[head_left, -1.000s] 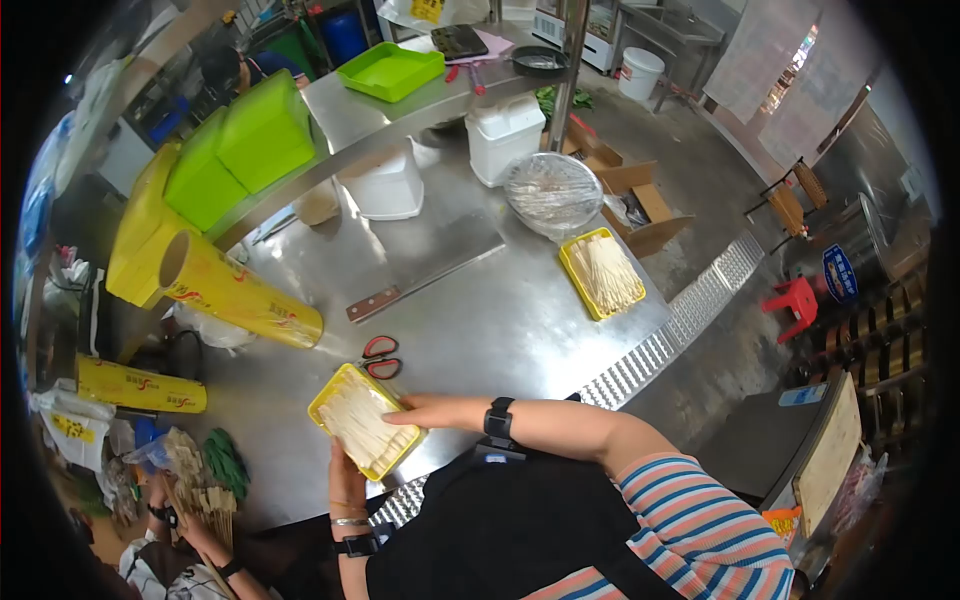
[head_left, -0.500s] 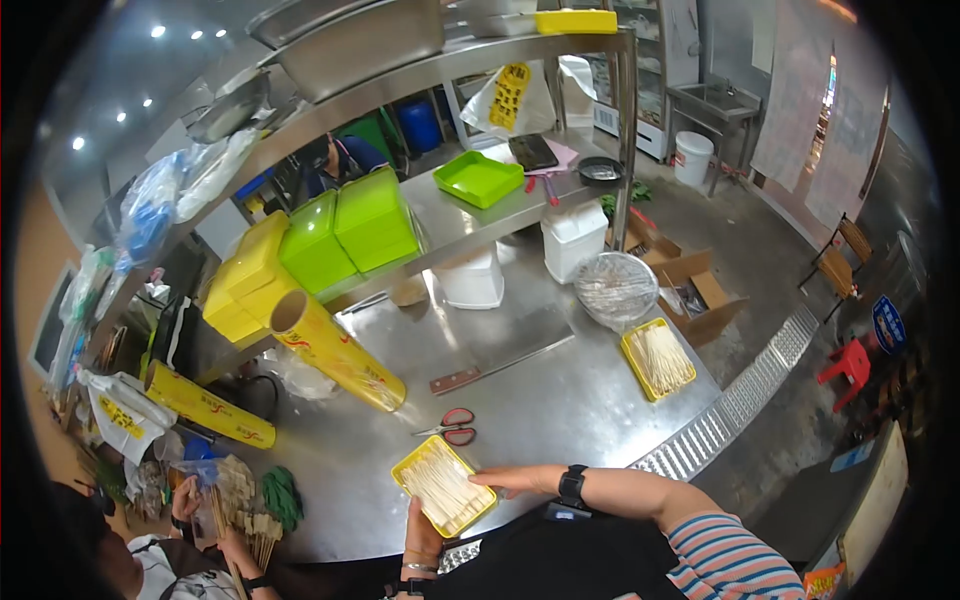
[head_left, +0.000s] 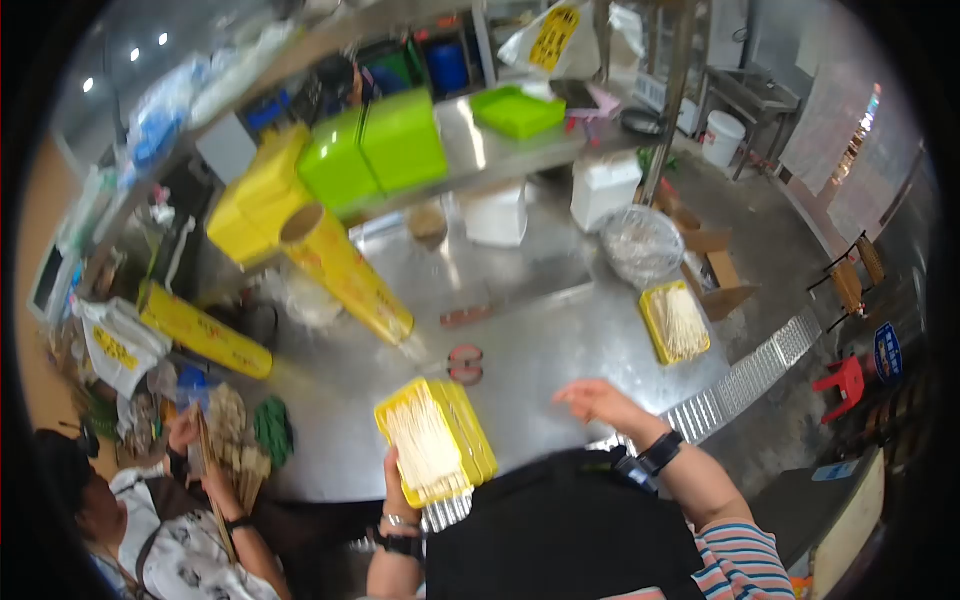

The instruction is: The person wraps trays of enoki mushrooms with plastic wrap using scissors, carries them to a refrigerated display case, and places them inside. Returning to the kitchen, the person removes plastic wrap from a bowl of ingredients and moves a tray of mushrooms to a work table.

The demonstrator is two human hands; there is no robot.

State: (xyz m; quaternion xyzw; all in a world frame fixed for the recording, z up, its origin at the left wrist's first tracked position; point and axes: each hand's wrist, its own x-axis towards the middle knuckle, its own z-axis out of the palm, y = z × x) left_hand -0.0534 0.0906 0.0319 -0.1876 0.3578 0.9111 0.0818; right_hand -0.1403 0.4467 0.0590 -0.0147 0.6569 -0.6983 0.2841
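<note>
The left hand [head_left: 393,478] grasped a yellow tray [head_left: 384,424] of pale strands [head_left: 424,440] by the near edge of the tabletop [head_left: 330,430], the right hand [head_left: 602,402] was empty and well apart, so steadying the tray seemed the step, the next move apparently calling for a level grip.

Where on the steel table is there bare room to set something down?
The widest bare patch of the table lies between the scissors and the far tray, on the near side of the knife. Another lies between the green bundle and the held tray. Crowded: left of the yellow roll and around the white tubs.
</note>
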